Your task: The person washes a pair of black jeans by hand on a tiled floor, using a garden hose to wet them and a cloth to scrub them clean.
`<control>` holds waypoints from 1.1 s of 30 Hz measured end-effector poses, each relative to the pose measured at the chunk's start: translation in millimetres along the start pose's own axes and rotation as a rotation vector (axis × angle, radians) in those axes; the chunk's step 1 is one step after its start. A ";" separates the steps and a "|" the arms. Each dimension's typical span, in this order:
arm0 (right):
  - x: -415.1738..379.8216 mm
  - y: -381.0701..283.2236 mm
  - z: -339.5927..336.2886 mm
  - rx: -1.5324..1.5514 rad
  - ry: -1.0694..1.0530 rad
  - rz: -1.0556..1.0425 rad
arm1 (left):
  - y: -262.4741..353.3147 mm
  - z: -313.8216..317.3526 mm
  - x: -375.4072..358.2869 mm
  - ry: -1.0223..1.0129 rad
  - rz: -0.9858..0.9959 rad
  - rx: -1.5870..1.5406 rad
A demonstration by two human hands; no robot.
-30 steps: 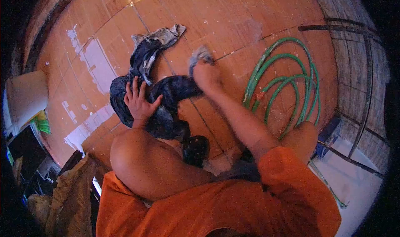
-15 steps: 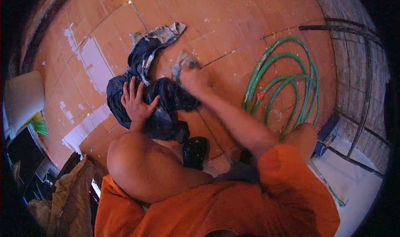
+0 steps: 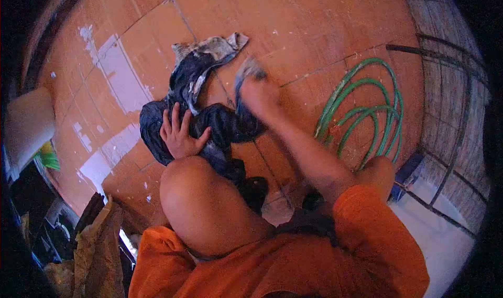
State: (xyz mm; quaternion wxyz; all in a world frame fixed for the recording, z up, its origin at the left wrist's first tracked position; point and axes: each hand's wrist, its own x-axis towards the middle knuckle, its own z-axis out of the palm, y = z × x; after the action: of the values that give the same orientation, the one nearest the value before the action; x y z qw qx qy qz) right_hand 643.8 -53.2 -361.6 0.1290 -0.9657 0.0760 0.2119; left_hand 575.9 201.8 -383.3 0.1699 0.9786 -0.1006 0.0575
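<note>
A dark wet garment [image 3: 220,121], black with pale stained patches, lies bunched on the tiled floor. Fingers spread, my left hand [image 3: 182,135] presses flat on its left part. My right hand [image 3: 259,96] is closed at the garment's right edge, blurred by motion. A greyish brush-like thing [image 3: 250,70] sticks out ahead of its fingers; the blur hides its exact kind. Beyond both hands, a whitish, stained end of the cloth [image 3: 225,45] stretches away across the tiles.
Coils of green hose [image 3: 361,109] lie to the right. Pale patches [image 3: 123,80] mark the orange tiles [image 3: 325,20] on the left. Brown crumpled material [image 3: 99,245] sits at lower left, near a whitish curved object [image 3: 31,125]. My bent knee [image 3: 191,188] rises close behind my left hand.
The whole view has shifted slightly, so garment and hands appear farther right. My left knee now stands closer to my left hand, which stays spread on the cloth. My right hand remains blurred.
</note>
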 end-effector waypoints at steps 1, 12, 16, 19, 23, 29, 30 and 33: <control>21.8 11.3 -26.3 0.154 0.031 0.030 | 2.1 2.8 -0.1 -0.010 -0.018 0.003; 26.8 18.0 -4.0 0.018 0.011 0.036 | -4.6 -4.0 0.6 -0.106 -0.059 -0.017; -16.6 19.1 6.0 0.001 0.076 0.020 | -16.3 9.1 -5.8 -0.094 -0.043 0.008; -64.9 30.0 26.2 -0.103 -0.159 0.061 | -15.1 4.5 -2.9 -0.090 -0.047 -0.016; -3.7 39.9 35.1 -0.045 0.194 0.060 | -13.6 2.8 -4.5 -0.065 -0.040 -0.004; 12.0 35.7 12.0 -0.048 0.109 0.024 | -24.7 18.7 -5.3 -0.034 -0.010 0.117; -5.7 48.3 20.8 -0.043 0.077 0.035 | -21.4 16.0 -2.5 -0.058 -0.043 0.102; -20.4 60.9 11.8 -0.057 0.044 0.064 | -20.2 12.2 6.9 -0.051 -0.019 0.122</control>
State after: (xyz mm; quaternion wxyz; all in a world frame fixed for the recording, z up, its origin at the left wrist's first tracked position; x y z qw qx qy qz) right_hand 608.6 -106.2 -376.4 0.0928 -0.9705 0.1036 0.1968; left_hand 588.0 215.0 -400.1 0.1079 0.9892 -0.0918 0.0370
